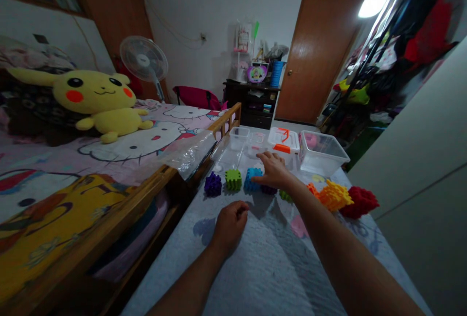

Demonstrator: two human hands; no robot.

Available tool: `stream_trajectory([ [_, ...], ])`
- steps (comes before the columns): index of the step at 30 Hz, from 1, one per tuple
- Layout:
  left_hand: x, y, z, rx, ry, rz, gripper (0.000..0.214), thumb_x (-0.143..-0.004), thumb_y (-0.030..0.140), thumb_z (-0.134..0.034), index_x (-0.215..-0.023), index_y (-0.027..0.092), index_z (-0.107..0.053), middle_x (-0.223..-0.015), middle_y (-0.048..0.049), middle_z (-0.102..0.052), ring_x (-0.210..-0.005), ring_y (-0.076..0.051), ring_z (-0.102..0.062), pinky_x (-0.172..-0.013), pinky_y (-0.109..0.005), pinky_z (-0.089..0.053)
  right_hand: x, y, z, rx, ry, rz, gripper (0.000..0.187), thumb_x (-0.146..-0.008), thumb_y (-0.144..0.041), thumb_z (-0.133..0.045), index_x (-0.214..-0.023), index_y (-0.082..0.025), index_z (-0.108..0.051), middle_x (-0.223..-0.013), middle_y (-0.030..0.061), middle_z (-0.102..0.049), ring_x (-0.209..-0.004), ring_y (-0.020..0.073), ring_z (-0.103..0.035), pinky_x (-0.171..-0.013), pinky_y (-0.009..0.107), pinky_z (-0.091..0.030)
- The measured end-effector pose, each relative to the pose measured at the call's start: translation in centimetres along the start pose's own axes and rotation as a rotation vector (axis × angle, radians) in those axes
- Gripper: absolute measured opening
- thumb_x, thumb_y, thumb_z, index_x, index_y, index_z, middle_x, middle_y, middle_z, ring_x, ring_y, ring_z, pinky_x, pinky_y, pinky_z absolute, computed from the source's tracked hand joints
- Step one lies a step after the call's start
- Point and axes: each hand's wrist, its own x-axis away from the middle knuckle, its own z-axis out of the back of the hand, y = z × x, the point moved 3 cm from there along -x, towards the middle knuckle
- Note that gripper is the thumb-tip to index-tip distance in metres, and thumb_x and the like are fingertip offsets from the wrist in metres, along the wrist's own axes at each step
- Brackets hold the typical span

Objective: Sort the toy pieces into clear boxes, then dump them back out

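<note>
My right hand (273, 170) is over the row of blocks with its fingers stretched apart. Its thumb overlaps the edge of a light blue knobbly block (251, 179); whether it touches I cannot tell. Left of that sit a lime green block (233, 179) and a purple block (213, 184). Another dark purple block (269, 190) and a second green block (285, 196) are partly hidden by my right hand and forearm. My left hand (231, 223) rests on the cloth nearer me, fingers curled in, with nothing visible in it.
Yellow-orange pieces (333, 195) and red pieces (359, 202) lie clustered at the right. Behind stand a clear bin (323, 153), a white lid with orange handle (283, 140) and a clear container (239, 138). A wooden bed rail (160, 179) with plastic wrap (191, 155) borders the left.
</note>
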Motion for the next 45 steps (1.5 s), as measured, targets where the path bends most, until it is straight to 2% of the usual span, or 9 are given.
stream_trajectory([
  [3,-0.2,-0.3,-0.1,-0.02,-0.001,0.002,0.018,-0.077,0.017,-0.051,-0.083,0.018,-0.068,-0.08,-0.0032,-0.07,-0.077,-0.018,-0.065,-0.073,-0.027,-0.047,3.4,1.2,2.2,-0.179,0.294,0.009,0.061,-0.08,-0.041,-0.064,-0.134,-0.018,-0.049,-0.133,0.0156,-0.053,-0.124,0.0343,-0.046,-0.101,0.05,-0.037],
  [5,-0.2,-0.5,-0.2,-0.022,-0.005,0.002,0.018,-0.077,0.019,-0.051,-0.083,0.018,-0.068,-0.081,-0.0038,-0.071,-0.077,-0.018,-0.066,-0.073,-0.027,-0.047,6.6,1.9,2.4,-0.264,0.394,-0.008,0.048,-0.082,-0.037,-0.061,-0.126,-0.019,-0.055,-0.125,0.0139,-0.057,-0.119,0.0318,-0.051,-0.101,0.049,-0.04],
  [7,-0.2,-0.5,-0.2,-0.019,-0.009,-0.002,0.018,-0.078,0.021,-0.051,-0.084,0.018,-0.068,-0.08,-0.0039,-0.071,-0.076,-0.019,-0.066,-0.073,-0.028,-0.048,9.9,2.0,1.3,-0.316,0.348,-0.045,0.039,-0.084,-0.032,-0.058,-0.12,-0.019,-0.058,-0.118,0.0122,-0.06,-0.115,0.0294,-0.054,-0.099,0.047,-0.043],
  [10,-0.1,-0.3,-0.1,-0.018,-0.024,-0.004,0.019,-0.078,0.023,-0.051,-0.085,0.018,-0.068,-0.081,-0.0039,-0.071,-0.078,-0.02,-0.067,-0.074,-0.029,-0.049,14.3,0.9,-1.6,-0.366,0.159,-0.046,0.039,-0.081,-0.024,-0.059,-0.12,-0.018,-0.059,-0.119,0.0124,-0.06,-0.112,0.0265,-0.056,-0.098,0.041,-0.045],
  [14,-0.1,-0.2,0.0,-0.027,-0.033,0.004,0.02,-0.078,0.027,-0.052,-0.086,0.019,-0.068,-0.079,-0.0032,-0.071,-0.077,-0.021,-0.067,-0.073,-0.031,-0.049,17.6,-0.9,-4.8,-0.337,0.004,-0.035,0.043,-0.076,-0.019,-0.065,-0.119,-0.019,-0.06,-0.12,0.012,-0.059,-0.112,0.0281,-0.054,-0.1,0.043,-0.042],
  [23,-0.2,-0.3,0.2,-0.056,-0.057,0.005,0.022,-0.079,0.034,-0.053,-0.087,0.02,-0.068,-0.082,-0.0029,-0.072,-0.08,-0.022,-0.067,-0.075,-0.032,-0.05,18.1,-0.3,-7.0,-0.412,0.111,-0.097,0.027,-0.078,-0.022,-0.067,-0.105,-0.021,-0.062,-0.113,0.0068,-0.059,-0.11,0.0247,-0.052,-0.111,0.048,-0.026],
  [37,0.5,1.0,-0.1,-0.132,-0.09,-0.031,0.017,-0.076,0.024,-0.051,-0.079,0.019,-0.068,-0.081,-0.0047,-0.07,-0.079,-0.021,-0.065,-0.075,-0.03,-0.049,17.7,0.8,-7.3,-0.522,0.217,-0.087,0.009,-0.089,-0.025,-0.057,-0.091,-0.02,-0.064,-0.098,0.0057,-0.065,-0.098,0.0226,-0.059,-0.101,0.045,-0.036],
  [40,-0.5,2.6,1.4,-0.134,-0.089,-0.045,0.019,-0.077,0.025,-0.052,-0.081,0.018,-0.069,-0.08,-0.0045,-0.07,-0.073,-0.019,-0.065,-0.07,-0.029,-0.049,17.6,0.9,-7.4,-0.533,0.228,-0.084,0.011,-0.09,-0.026,-0.054,-0.09,-0.022,-0.064,-0.097,0.0059,-0.066,-0.097,0.0233,-0.06,-0.098,0.044,-0.039],
  [45,-4.8,5.1,6.8,-0.225,0.068,-0.13,0.02,-0.079,0.027,-0.052,-0.086,0.019,-0.069,-0.085,-0.0036,-0.071,-0.077,-0.018,-0.066,-0.074,-0.028,-0.05,17.6,1.0,-7.4,-0.543,0.241,-0.083,0.013,-0.091,-0.026,-0.052,-0.088,-0.023,-0.064,-0.094,0.006,-0.066,-0.094,0.0235,-0.061,-0.095,0.043,-0.041],
])
